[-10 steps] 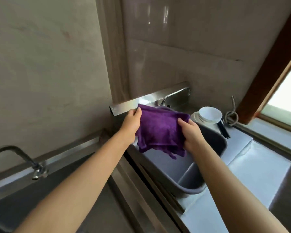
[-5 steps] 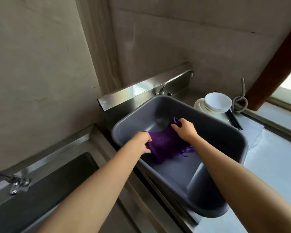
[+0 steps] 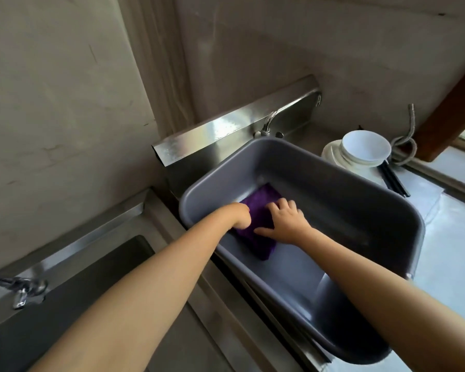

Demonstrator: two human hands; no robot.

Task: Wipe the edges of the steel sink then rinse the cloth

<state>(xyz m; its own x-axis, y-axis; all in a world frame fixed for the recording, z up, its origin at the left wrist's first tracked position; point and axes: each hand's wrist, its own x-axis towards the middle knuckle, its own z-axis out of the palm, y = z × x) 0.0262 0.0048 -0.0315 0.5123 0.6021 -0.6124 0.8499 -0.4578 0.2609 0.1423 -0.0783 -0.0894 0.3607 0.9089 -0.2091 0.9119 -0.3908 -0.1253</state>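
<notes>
Obs.: the purple cloth [image 3: 259, 232] lies flat on the floor of the grey tub [image 3: 373, 200], at its far left end and away from the steel sink [image 3: 105, 244] on the left.

Right hand [image 3: 287, 224]: the fingers [image 3: 282, 204] are spread and straight. The palm presses down on the cloth and nothing is gripped.

Left hand [image 3: 240, 217]: it is at the cloth's left edge with its back to the camera and its fingers tucked out of sight. I cannot tell whether it holds the cloth or only rests on it.

The far tap [image 3: 267, 122] stands just behind the tub's far rim, and no stream is visible. I cannot tell whether there is water in the tub.

Judgement: this is the rinse stage, with the cloth being worked against the tub floor.

Risks:
- The tub looks tilted, with its near right corner jutting past the steel edge. Hard downward or sideways pressure could rock or slide it.
- If the tub is dry, pressing the cloth achieves no rinse and the tap would need opening.
- Opened sharply, the tap could splash over the far rim onto the white bowls [image 3: 365, 150] and dark chopsticks [image 3: 393, 181] on the worktop [image 3: 446, 251], which sit just beside the tub.
- With only a flat palm on it, the wet cloth may bunch or skate instead of scrubbing.
</notes>
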